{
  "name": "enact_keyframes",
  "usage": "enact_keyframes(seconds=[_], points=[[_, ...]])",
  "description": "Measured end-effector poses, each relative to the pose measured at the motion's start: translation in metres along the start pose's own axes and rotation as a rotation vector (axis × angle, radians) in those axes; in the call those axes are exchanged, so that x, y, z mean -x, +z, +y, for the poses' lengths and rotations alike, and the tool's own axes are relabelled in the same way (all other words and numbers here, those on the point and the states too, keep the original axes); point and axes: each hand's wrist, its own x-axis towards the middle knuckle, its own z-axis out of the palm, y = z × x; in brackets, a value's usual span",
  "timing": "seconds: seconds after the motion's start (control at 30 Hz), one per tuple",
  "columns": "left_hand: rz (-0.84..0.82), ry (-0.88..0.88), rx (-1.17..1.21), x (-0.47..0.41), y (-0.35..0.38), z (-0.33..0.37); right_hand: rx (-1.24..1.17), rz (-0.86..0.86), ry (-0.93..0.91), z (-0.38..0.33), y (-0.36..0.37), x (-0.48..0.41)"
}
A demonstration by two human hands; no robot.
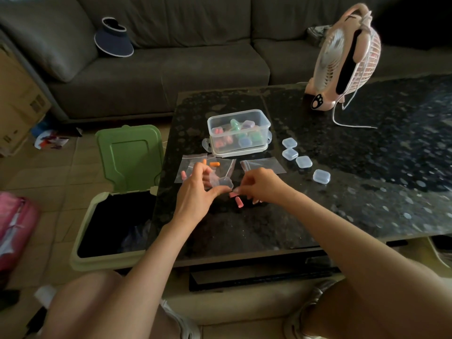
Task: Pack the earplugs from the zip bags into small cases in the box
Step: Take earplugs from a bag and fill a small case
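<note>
- Progress looks partial: the clear rectangular plastic box (238, 133) on the dark speckled surface (342, 204) already holds coloured small cases (245, 142), while four empty clear small cases (303, 161) wait beside it.
- The left hand (195, 194) holds an open clear small case (221, 183). The right hand (259, 183) pinches at its edge; whether with an earplug, I cannot tell.
- Loose orange foam earplugs (214, 164) and pink foam earplugs (239, 202) lie near the flat clear zip bags (264, 165).
- The pink desk fan (342, 62) stands well apart and blocks nothing.

Left hand (195, 194) partly covers the small clear case (224, 182)

No legible text or labels
</note>
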Motion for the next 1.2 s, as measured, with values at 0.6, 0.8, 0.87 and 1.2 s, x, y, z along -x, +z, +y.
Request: enact_keyframes(seconds=[0.6, 0.8, 0.87, 1.2], points=[[-0.029, 0.009, -0.016, 0.001, 0.007, 0.000, 0.196, 0.162, -0.368, -0.008, 0.005, 0.005], [-0.047, -0.015, 0.055, 0.001, 0.005, 0.003, 0.000, 0.254, -0.382, -0.008, 0.010, -0.003], [-0.059, -0.020, 0.111, -0.001, 0.005, -0.001, 0.018, 0.257, -0.365, -0.009, 0.011, -0.004], [0.023, -0.063, 0.164, -0.006, 0.006, -0.011, -0.033, 0.272, -0.199, -0.002, 0.006, -0.010]])
